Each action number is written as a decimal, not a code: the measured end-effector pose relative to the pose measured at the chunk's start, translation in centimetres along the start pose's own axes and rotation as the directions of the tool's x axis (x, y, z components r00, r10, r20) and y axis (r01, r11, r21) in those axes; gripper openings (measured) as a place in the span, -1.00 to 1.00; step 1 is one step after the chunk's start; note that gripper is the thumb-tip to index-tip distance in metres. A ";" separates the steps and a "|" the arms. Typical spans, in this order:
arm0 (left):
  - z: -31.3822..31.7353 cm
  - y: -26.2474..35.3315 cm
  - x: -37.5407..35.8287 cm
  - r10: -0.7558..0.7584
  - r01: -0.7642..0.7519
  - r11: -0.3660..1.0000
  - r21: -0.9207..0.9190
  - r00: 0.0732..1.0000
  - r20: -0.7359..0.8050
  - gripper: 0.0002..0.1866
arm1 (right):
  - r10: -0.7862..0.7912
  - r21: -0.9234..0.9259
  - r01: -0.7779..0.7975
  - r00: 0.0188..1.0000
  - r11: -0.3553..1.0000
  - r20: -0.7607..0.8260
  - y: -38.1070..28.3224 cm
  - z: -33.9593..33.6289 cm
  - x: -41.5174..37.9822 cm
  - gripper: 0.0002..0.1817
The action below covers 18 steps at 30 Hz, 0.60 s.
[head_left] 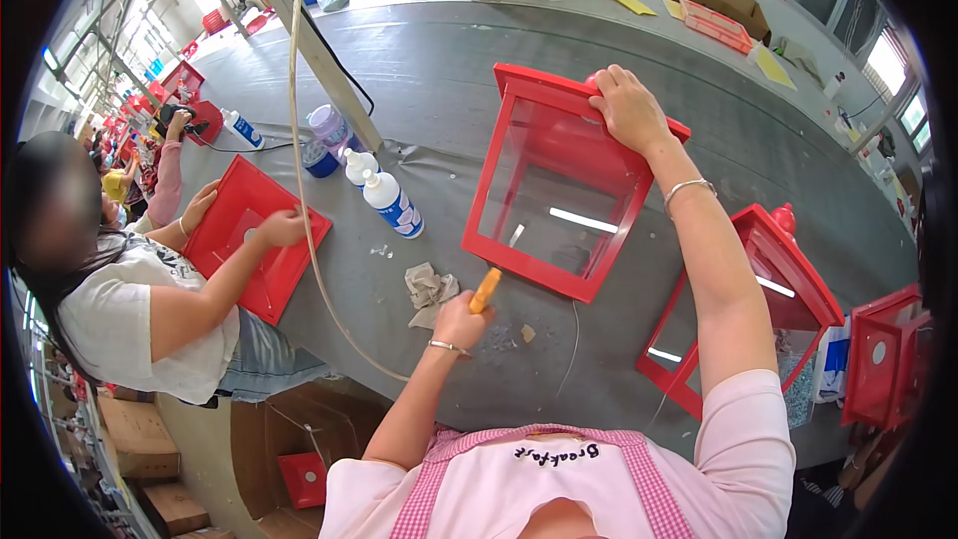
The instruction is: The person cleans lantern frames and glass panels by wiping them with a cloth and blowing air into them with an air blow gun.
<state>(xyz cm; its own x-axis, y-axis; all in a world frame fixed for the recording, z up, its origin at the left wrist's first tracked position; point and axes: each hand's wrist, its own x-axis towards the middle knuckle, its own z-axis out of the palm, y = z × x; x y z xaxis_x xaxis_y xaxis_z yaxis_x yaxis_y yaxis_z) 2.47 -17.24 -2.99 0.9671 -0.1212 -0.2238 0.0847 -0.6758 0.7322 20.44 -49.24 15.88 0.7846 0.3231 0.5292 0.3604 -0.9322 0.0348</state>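
My right hand (631,112) grips the top of a red lantern (482,240) with clear panes, its fingers by the round red knob (595,82). The lantern stands on the grey work surface in front of me. Lower and to the left, my left hand (463,323) is closed around an orange tool (486,290); its upper part sticks out beside the lantern's lower edge, and the rest is hidden in the fist. A crumpled cloth or paper (429,289) lies just beyond that hand. Next to it, a small tan scrap (527,333) rests on the surface.
White-and-blue bottles (392,204) and a blue-lidded tub (318,158) stand left of the lantern. More red lanterns (788,269) are on the right. A person on the left handles a red panel (239,250). A pale hose (311,230) hangs across the left side.
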 end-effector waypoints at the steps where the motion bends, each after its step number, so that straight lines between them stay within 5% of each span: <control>1: -0.3 0.4 -0.3 -0.019 0.017 1.000 0.014 0.993 0.118 -0.63 | -0.010 -0.006 0.010 1.000 1.000 -0.013 0.0 0.1 0.1 -0.78; 5: -1.0 4.0 -1.2 0.099 -0.100 0.995 -0.016 0.915 0.391 -0.64 | -0.028 -0.015 0.028 0.999 1.000 -0.040 0.1 0.8 0.2 -0.79; 13: 2.5 4.4 0.1 0.167 -0.166 0.986 -0.023 0.985 0.041 -0.69 | -0.013 -0.022 0.013 1.000 1.000 -0.025 -0.1 1.0 0.4 -0.78; 18: 1.0 4.3 -0.9 0.035 -0.042 0.999 0.021 0.969 0.244 -0.70 | -0.015 -0.016 0.015 1.000 1.000 -0.019 -0.1 1.3 0.4 -0.75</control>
<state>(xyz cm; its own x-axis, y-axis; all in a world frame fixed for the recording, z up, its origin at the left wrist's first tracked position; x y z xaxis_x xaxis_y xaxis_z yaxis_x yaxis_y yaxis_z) 1.77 -20.80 -0.31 0.8814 -0.3189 -0.3483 0.0392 -0.6856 0.7269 21.38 -48.81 15.00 0.7694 0.3344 0.5443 0.3642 -0.9296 0.0562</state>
